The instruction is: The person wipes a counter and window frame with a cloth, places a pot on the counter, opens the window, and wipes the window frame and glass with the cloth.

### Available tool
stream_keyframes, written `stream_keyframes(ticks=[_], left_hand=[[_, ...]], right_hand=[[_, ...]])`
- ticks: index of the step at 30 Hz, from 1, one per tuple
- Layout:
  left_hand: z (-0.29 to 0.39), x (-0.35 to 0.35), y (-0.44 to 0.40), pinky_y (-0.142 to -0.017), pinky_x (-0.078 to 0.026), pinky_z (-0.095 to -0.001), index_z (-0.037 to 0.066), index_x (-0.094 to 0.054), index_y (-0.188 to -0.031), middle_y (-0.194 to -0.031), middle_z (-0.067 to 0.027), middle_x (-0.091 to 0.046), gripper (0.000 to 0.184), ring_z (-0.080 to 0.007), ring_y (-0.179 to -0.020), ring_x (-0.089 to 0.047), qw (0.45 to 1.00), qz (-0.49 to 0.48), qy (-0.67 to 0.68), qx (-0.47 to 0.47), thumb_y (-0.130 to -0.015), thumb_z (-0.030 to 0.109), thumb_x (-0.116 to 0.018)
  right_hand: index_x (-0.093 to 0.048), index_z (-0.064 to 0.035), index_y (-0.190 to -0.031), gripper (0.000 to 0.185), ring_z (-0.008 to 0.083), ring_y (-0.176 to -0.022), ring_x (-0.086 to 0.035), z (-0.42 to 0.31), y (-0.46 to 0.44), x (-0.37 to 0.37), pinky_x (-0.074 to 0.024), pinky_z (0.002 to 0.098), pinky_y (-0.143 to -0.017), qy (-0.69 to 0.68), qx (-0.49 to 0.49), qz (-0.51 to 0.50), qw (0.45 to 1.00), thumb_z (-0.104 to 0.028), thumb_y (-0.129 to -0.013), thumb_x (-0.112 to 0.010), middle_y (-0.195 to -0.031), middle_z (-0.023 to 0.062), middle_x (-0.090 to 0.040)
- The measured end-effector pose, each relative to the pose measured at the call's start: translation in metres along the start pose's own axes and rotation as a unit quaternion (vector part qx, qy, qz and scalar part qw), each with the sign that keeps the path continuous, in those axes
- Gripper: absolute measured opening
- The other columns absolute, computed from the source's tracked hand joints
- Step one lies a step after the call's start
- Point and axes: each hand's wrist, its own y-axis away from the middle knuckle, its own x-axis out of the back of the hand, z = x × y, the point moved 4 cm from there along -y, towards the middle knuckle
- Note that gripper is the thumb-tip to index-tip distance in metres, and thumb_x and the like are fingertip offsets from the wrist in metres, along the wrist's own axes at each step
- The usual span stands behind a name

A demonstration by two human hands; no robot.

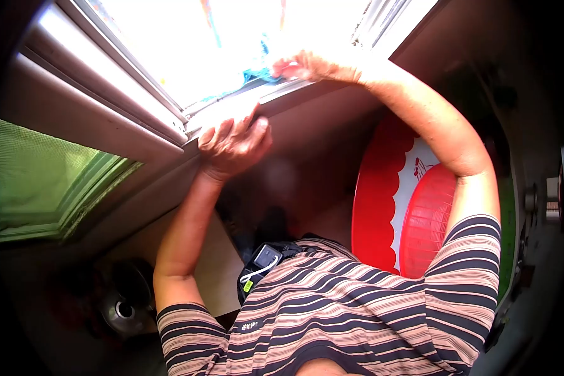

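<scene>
My right hand (304, 66) reaches over the bottom of a bright window, its fingers closed on a crumpled blue cloth (261, 74). Part of the cloth washes out in the glare. Lower and to the left, my left hand (235, 141) has its fingers curled over the inner edge of the window frame (288, 89). Its fingertips and thumb are partly hidden.
A sash with a green mesh screen (37, 175) stands at the left. Beside my right arm are a red-and-white round item (376, 207) and a red plastic basket (427, 216). A metal pot-like object (122, 310) sits in shadow at the lower left.
</scene>
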Motion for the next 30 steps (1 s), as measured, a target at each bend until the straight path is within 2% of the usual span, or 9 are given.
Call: stream_keyframes(ticks=[4, 5, 7, 11, 20, 22, 27, 29, 30], left_hand=[[0.000, -0.001, -0.001, -0.062, -0.034, -0.0290, 0.029, -0.063, -0.074, -0.105, 0.0094, -0.068, 0.006, -0.0111, -0.061, -0.053, 1.000, 0.013, -0.004, -0.004, -0.071, 0.030, -0.068], [0.000, -0.001, -0.001, -0.062, -0.034, -0.0290, 0.029, -0.063, -0.074, -0.105, 0.0094, -0.068, 0.006, -0.0111, -0.061, -0.053, 1.000, 0.015, -0.004, -0.004, -0.071, 0.030, -0.068], [0.000, -0.001, -0.002, -0.061, -0.033, -0.0290, 0.028, -0.063, -0.073, -0.103, 0.0093, -0.069, 0.007, -0.0111, -0.060, -0.052, 1.000, 0.018, -0.004, -0.002, -0.070, 0.032, -0.068], [0.003, 0.000, -0.006, -0.060, -0.033, -0.0290, 0.028, -0.063, -0.073, -0.103, 0.0092, -0.069, 0.008, -0.0111, -0.059, -0.052, 1.000, 0.018, 0.006, 0.002, -0.070, 0.033, -0.068], [0.000, -0.002, -0.003, -0.059, -0.033, -0.0293, 0.028, -0.064, -0.073, -0.105, 0.0091, -0.069, 0.007, -0.0115, -0.060, -0.052, 1.000, 0.013, 0.018, 0.012, -0.070, 0.033, -0.068], [0.000, 0.001, -0.004, -0.059, -0.031, -0.0279, 0.026, -0.057, -0.073, -0.100, 0.0114, -0.069, 0.010, -0.0081, -0.063, -0.053, 1.000, 0.019, -0.001, 0.006, -0.072, 0.032, -0.066], [-0.001, -0.001, -0.002, -0.060, -0.032, -0.0285, 0.027, -0.061, -0.073, -0.102, 0.0106, -0.069, 0.006, -0.0096, -0.061, -0.052, 1.000, 0.025, 0.001, 0.003, -0.072, 0.030, -0.066], [0.000, -0.002, -0.001, -0.059, -0.033, -0.0291, 0.029, -0.064, -0.074, -0.105, 0.0095, -0.069, 0.005, -0.0110, -0.059, -0.051, 1.000, 0.030, -0.003, 0.001, -0.070, 0.030, -0.067], [0.000, -0.002, 0.000, -0.060, -0.033, -0.0292, 0.029, -0.064, -0.074, -0.104, 0.0097, -0.069, 0.005, -0.0109, -0.059, -0.051, 1.000, 0.030, -0.002, 0.001, -0.070, 0.030, -0.067]], right_hand=[[-0.066, -0.0093, -0.097, 0.014, 0.0206, -0.077, -0.063, 0.035, 0.040, 0.038, -0.0504, 0.0347, -0.070, 0.092, -0.186, -0.055, 0.977, -0.012, -0.084, -0.069, -0.084, 0.0061, -0.066], [-0.066, -0.0093, -0.097, 0.014, 0.0206, -0.077, -0.063, 0.042, 0.047, 0.043, -0.0504, 0.0347, -0.070, 0.094, -0.187, -0.055, 0.976, -0.012, -0.084, -0.069, -0.084, 0.0061, -0.066], [-0.066, -0.0079, -0.097, 0.014, 0.0208, -0.080, -0.064, 0.047, 0.055, 0.045, -0.0504, 0.0363, -0.073, 0.267, -0.084, -0.106, 0.954, -0.014, -0.086, -0.067, -0.085, 0.0063, -0.067], [-0.066, -0.0071, -0.099, 0.016, 0.0212, -0.084, -0.064, 0.021, 0.035, 0.036, -0.0502, 0.0367, -0.077, 0.238, -0.084, -0.097, 0.963, -0.018, -0.087, -0.065, -0.087, 0.0071, -0.067], [-0.067, -0.0082, -0.102, 0.018, 0.0216, -0.085, -0.065, -0.019, -0.004, 0.004, -0.0500, 0.0345, -0.079, -0.090, -0.068, -0.093, 0.989, -0.020, -0.088, -0.064, -0.087, 0.0095, -0.067], [-0.068, -0.0075, -0.099, 0.019, 0.0224, -0.086, -0.066, -0.017, -0.005, 0.004, -0.0509, 0.0352, -0.078, -0.025, -0.028, -0.076, 0.996, -0.021, -0.086, -0.066, -0.088, 0.0095, -0.068], [-0.069, -0.0068, -0.093, 0.016, 0.0250, -0.083, -0.066, 0.004, 0.022, 0.060, -0.0517, 0.0371, -0.076, 0.101, -0.242, -0.159, 0.952, -0.019, -0.083, -0.067, -0.087, 0.0107, -0.068], [-0.069, -0.0067, -0.092, 0.016, 0.0255, -0.083, -0.067, 0.012, 0.035, 0.077, -0.0519, 0.0375, -0.075, 0.132, -0.282, -0.172, 0.934, -0.019, -0.083, -0.067, -0.086, 0.0110, -0.068], [-0.069, -0.0064, -0.088, 0.014, 0.0277, -0.079, -0.066, 0.015, 0.041, 0.083, -0.0521, 0.0390, -0.074, 0.169, -0.243, -0.160, 0.942, -0.018, -0.082, -0.067, -0.083, 0.0119, -0.067]])
